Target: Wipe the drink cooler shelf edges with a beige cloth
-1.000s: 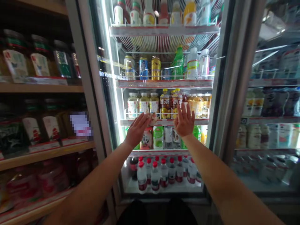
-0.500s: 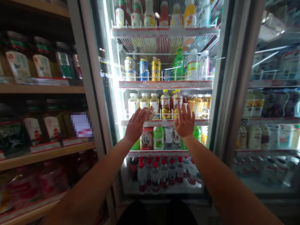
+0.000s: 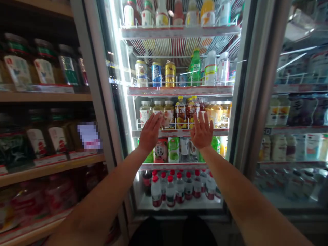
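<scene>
My left hand is raised in front of the drinks cooler, its fingers laid together over a crumpled pale cloth. The cloth pokes out beyond the fingertips, level with the shelf of bottles with white labels; the rest is hidden under the hand. To the right, my right hand has its fingers stretched and spread, palm forward, with nothing seen in it. It appears to rest on the cooler's glass, in front of dark iced tea bottles with yellow caps.
Cans and bottles stand on the wire shelves above; red-capped water bottles fill the bottom. A wooden shelf with bottled goods lies left. The metal door frame and another cooler are on the right.
My left hand has turned slightly more upright and shifted a little right with the cloth. My right hand stays in nearly the same place.
</scene>
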Demonstrator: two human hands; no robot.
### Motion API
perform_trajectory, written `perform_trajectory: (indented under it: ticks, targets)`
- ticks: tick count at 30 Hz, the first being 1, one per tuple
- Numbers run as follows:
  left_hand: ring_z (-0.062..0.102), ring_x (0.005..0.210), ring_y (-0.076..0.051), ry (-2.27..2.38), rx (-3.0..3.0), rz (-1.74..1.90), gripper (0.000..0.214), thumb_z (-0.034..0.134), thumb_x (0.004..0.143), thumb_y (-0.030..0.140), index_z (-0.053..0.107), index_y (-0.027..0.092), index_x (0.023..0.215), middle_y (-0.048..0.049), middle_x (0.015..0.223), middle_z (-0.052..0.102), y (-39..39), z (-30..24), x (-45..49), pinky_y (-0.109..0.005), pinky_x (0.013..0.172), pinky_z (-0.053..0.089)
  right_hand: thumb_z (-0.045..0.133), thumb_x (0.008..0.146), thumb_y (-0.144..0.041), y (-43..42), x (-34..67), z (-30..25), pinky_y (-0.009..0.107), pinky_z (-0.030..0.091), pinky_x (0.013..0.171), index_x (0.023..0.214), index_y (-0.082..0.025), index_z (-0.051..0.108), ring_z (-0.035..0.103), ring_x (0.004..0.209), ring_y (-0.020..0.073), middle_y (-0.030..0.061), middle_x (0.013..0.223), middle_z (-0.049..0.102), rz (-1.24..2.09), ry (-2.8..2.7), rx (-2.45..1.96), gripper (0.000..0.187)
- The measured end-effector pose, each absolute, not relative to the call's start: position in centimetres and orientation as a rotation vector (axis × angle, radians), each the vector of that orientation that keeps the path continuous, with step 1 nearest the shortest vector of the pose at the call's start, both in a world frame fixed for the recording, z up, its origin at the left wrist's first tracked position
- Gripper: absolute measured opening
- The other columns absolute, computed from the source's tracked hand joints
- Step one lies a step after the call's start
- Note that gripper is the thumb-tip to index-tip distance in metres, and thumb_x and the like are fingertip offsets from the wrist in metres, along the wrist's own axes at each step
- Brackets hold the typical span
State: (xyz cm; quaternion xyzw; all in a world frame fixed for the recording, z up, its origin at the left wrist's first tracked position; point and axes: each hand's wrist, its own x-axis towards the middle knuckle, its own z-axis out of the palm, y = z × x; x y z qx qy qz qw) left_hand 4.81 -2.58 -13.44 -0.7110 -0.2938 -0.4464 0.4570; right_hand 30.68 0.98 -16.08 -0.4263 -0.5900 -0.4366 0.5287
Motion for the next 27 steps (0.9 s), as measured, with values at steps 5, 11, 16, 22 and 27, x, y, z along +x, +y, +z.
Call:
perform_trajectory:
  ticks: [5,11,16,22,27]
  targets:
    - [0.025,0.150,-0.027,-0.726,-1.785,-1.083,0.072,0.037,0.095,-0.004,0.022,0.021,0.160,-0.0118,0.155,0.040,-2.9,-14.3,5.7,-0.048,0.121,0.035,0.040,0.097,-0.028,0.9,30.7,-16.1,0.049,0.020,0.122,0.154,-0.018,0.036,0.021,0.154,0.0252,0.0073,0.161,0.035,-1.034,-1.420,-1.031,0.059]
    - [0.029,0.149,-0.026,-0.714,-1.814,-1.046,0.073,0.038,0.094,-0.004,0.023,0.023,0.160,-0.0098,0.155,0.041,-3.0,-14.0,5.4,-0.047,0.120,0.036,0.040,0.097,-0.028,0.9,30.7,-16.2,0.049,0.019,0.122,0.155,-0.018,0.035,0.021,0.154,0.0249,0.0070,0.162,0.034,-1.008,-1.431,-1.037,0.059]
    - [0.022,0.151,-0.028,-0.731,-1.792,-1.085,0.072,0.036,0.095,-0.004,0.019,0.020,0.161,-0.0128,0.157,0.036,-2.8,-14.0,5.7,-0.050,0.121,0.034,0.040,0.096,-0.028,0.9,30.7,-16.1,0.049,0.019,0.122,0.155,-0.018,0.035,0.022,0.153,0.0254,0.0071,0.162,0.034,-1.018,-1.428,-1.035,0.060]
    - [0.030,0.148,-0.025,-0.694,-1.850,-0.987,0.069,0.039,0.097,0.000,0.025,0.023,0.159,-0.0089,0.153,0.045,-3.1,-15.4,5.5,-0.044,0.119,0.038,0.041,0.095,-0.027,0.8,30.7,-16.1,0.048,0.020,0.122,0.153,-0.018,0.038,0.024,0.153,0.0258,0.0071,0.161,0.036,-1.047,-1.410,-1.027,0.059]
    - [0.028,0.149,-0.026,-0.777,-1.769,-1.071,0.068,0.038,0.098,0.002,0.019,0.020,0.161,-0.0122,0.155,0.040,-2.6,-15.1,5.4,-0.048,0.120,0.033,0.040,0.096,-0.027,0.8,30.6,-16.0,0.048,0.019,0.122,0.153,-0.018,0.039,0.025,0.152,0.0253,0.0070,0.160,0.037,-1.040,-1.409,-1.035,0.058]
